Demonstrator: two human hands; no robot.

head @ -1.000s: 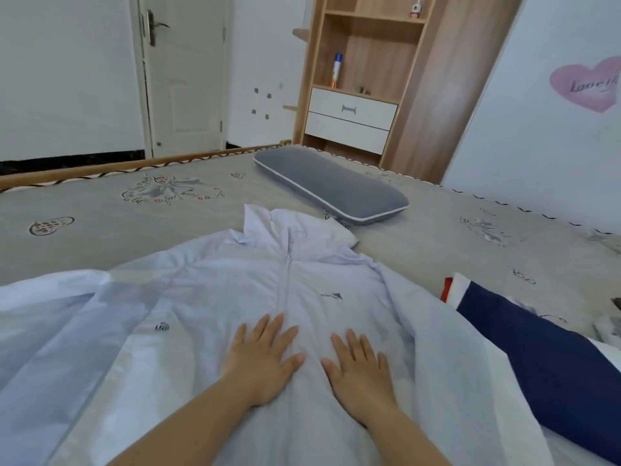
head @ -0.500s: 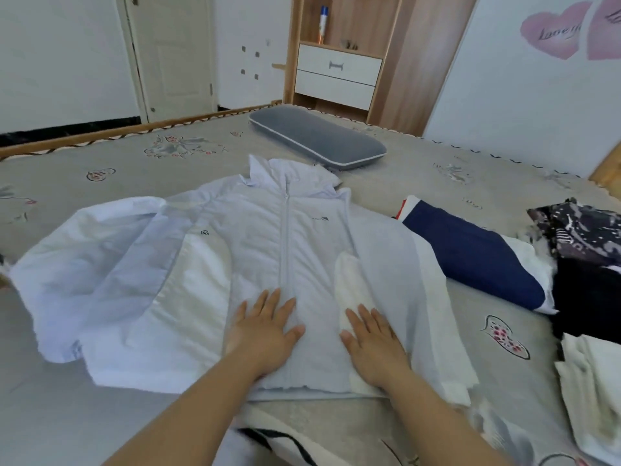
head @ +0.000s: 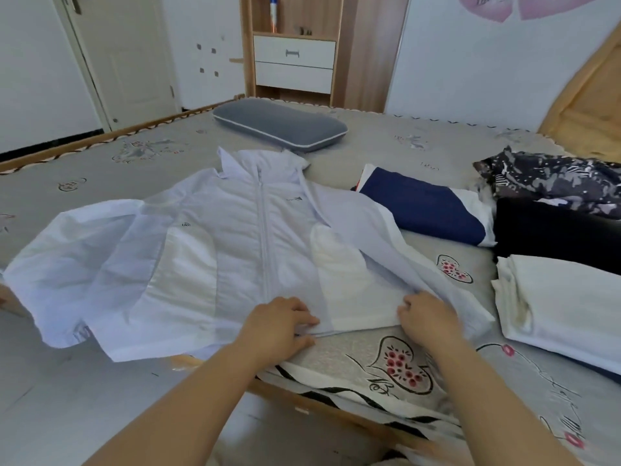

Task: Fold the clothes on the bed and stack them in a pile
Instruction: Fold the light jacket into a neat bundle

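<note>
The pale zip-up jacket [head: 208, 250] lies face up and spread flat across the near side of the bed [head: 420, 142], its left sleeve [head: 67, 264] reaching out to the bed's edge and its collar pointing toward the grey pillow [head: 279, 127]. At the hem, the left hand [head: 279, 322] has its fingers curled onto the bottom edge beside the zip, seemingly pinching the fabric, though the fingertips are partly hidden. The right hand [head: 426, 314] has its fingers closed on the hem at the jacket's right side, where the right sleeve is already laid in over the body. To the right lie a folded navy garment [head: 423, 205], a dark patterned heap [head: 554, 176] over black cloth [head: 554, 233], and a folded white piece [head: 564, 297].

The jacket looks thin and slippery; if the hem is lifted unevenly, the tucked sleeve could slide out and the fold would skew. The spread left sleeve hangs near the bed's edge and might drag or slip off.

The wooden cabinet [head: 295, 45] beyond the bed has two drawers, both closed, with a bottle on the shelf above.
</note>
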